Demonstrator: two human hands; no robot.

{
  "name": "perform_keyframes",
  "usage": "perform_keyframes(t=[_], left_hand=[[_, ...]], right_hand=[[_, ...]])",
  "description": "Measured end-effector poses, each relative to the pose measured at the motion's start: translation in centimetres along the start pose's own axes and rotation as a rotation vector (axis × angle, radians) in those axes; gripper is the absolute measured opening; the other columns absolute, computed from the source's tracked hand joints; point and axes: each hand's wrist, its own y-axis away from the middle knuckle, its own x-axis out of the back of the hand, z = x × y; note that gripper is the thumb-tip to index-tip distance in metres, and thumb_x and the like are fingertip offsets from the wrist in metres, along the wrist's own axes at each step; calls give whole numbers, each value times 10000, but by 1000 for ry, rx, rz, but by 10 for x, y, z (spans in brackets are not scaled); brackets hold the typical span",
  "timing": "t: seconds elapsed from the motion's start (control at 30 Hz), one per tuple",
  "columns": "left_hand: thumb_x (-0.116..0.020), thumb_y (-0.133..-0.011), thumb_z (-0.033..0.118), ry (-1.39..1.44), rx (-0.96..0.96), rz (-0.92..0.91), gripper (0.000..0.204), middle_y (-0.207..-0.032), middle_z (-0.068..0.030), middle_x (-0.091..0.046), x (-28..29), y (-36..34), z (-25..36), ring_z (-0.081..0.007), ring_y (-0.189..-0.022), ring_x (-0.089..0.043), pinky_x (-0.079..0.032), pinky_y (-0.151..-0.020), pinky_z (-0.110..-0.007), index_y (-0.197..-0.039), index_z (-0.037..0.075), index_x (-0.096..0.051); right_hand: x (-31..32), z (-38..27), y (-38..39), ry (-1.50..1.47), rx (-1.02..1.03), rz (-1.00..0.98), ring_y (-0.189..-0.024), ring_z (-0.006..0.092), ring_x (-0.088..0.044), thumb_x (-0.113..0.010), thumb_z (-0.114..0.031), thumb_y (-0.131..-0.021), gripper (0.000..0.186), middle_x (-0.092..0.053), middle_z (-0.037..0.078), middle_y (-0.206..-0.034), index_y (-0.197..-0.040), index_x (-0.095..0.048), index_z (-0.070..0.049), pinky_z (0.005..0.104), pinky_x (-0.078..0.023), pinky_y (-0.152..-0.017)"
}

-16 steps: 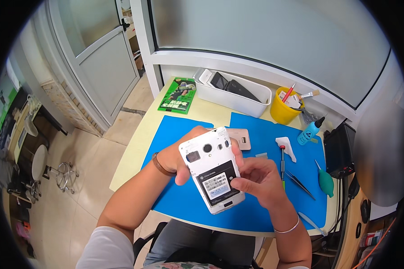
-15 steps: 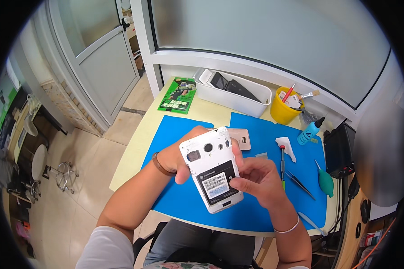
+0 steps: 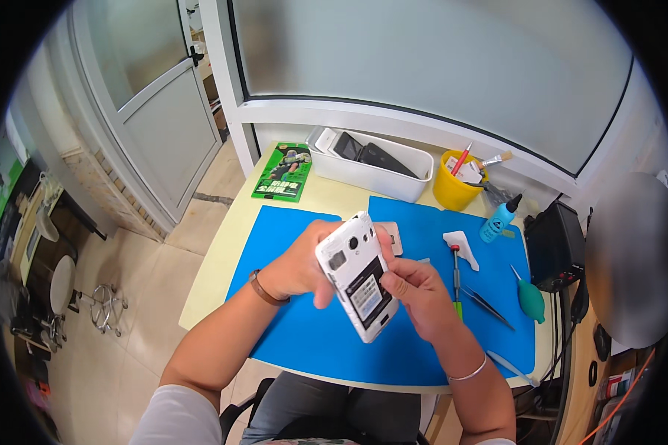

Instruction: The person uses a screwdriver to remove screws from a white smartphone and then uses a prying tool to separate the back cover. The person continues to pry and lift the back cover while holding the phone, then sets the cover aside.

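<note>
A white smartphone (image 3: 341,252) without its back cover is held up over the blue mat (image 3: 297,334), its rear side facing me and tilted. Its black battery (image 3: 366,298) with a white label sits in the lower part of the body. Round its left edge my left hand (image 3: 302,261) is closed, thumb toward me. My right hand (image 3: 419,293) grips the opposite edge, thumb beside the battery and the other fingers partly behind the phone. A pale gold phone back cover or similar panel (image 3: 388,236) lies on the mat, partly hidden behind the phone.
On the mat's right lie a screwdriver (image 3: 456,271), a white triangular piece (image 3: 464,248), tweezers (image 3: 490,308), a green air blower (image 3: 531,300) and a blue bottle (image 3: 499,220). Behind stand a white bin of phones (image 3: 371,176), a yellow cup (image 3: 453,191) and a green packet (image 3: 274,185).
The phone has turned, so its back now faces more to the right and looks narrower. Both hands keep their grip. The whole view has shifted slightly.
</note>
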Motion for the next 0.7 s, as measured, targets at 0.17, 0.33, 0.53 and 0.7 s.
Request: perform_keyframes(t=[0.17, 0.33, 0.53, 0.7], left_hand=[[-995, -745, 215, -55, -76, -3, 445, -1121, -93, -769, -2, -1, -1, -173, -1033, -715, -585, -922, -336, -1069, 5, -774], [-930, -849, 205, 42, -29, 80, 292, -932, -139, -758, -13, 0, 4, -217, -826, -724, -591, -780, -321, -943, 1, -743], [-893, -899, 218, 67, 0, 68, 331, -931, -169, -755, -13, 4, 0, -194, -708, -726, -614, -673, -287, -1032, -38, -730], [-893, -906, 243, -71, -24, 214, 359, -999, -139, -766, -9, 7, -3, -172, -824, -743, -605, -705, -285, -1089, -25, -741]], right_hand=[[4, 12, -6, -179, -122, -175, -959, 77, -694, -646, -338, -1105, 376, -758, 26, -1083, -1288, -724, -18, 242, -547, -877], [-2, 21, -9, -218, -173, -198, -869, 104, -689, -633, -313, -1111, 286, -748, 61, -969, -1189, -709, -49, 227, -534, -747], [2, 17, -12, 70, -155, -88, -1070, 143, -704, -568, -411, -1134, 429, -780, 88, -1099, -1267, -753, -48, 323, -540, -1000], [-5, 1, -4, 43, -58, 29, -1131, 202, -702, -520, -482, -1131, 512, -771, 136, -1195, -1292, -748, -53, 385, -497, -1090]])
